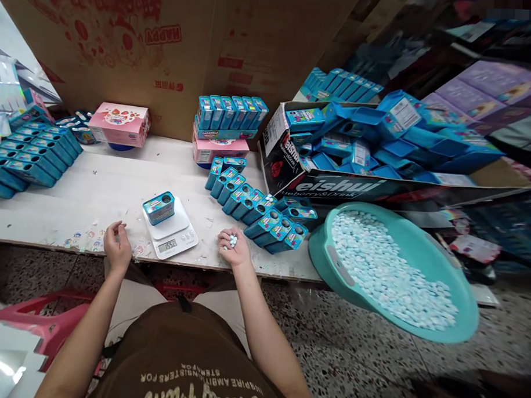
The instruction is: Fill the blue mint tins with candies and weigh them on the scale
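A blue candy tin [159,208] with a round opening stands on a small white digital scale [170,229], whose display seems to read 1552. Just left of the scale, my left hand [118,245] rests at the table's front edge, fingers loosely curled and apart, holding nothing. To the right of the scale my right hand [234,247] is palm up. Its fingers curl around several pale blue candies [233,241]. Beside it runs a slanting row of blue tins [252,207] with openings on top; white candies show at one of them.
A turquoise basin [318,247] of pale candies stands at the right. Behind it sits a black carton [335,187] heaped with blue tins. Pink boxes [120,124] and more tins [36,153] line the back and left. A large cardboard box [200,63] closes off the rear.
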A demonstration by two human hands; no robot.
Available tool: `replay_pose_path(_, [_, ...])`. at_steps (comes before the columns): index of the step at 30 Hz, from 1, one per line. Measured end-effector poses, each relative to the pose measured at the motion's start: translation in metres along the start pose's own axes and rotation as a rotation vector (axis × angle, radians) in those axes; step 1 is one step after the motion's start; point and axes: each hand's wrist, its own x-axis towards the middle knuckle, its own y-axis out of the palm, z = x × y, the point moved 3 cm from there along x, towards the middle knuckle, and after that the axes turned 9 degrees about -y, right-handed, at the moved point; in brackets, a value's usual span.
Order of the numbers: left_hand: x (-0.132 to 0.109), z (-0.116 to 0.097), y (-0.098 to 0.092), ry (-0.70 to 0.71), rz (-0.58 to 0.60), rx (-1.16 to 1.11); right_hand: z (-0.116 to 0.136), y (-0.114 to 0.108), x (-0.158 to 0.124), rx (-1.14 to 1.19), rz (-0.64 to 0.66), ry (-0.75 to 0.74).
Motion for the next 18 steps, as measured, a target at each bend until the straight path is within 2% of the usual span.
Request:
replay_pose_path(13, [-0.001, 0.001, -0.001, 0.028, 0.034, 0.066, -0.001, -0.001, 0.0, 0.022, -0.029, -0.003])
replay_pose_path(15, [-0.001, -0.006, -0.001, 0.072, 0.056, 0.063, -0.002, -0.001, 0.0, 0.039, -0.037, -0.002])
replay_pose_path(18, [-0.003, -0.032, 0.006, 0.237, 0.131, 0.034, -0.003, 0.0, 0.0, 0.057, -0.045, 0.004])
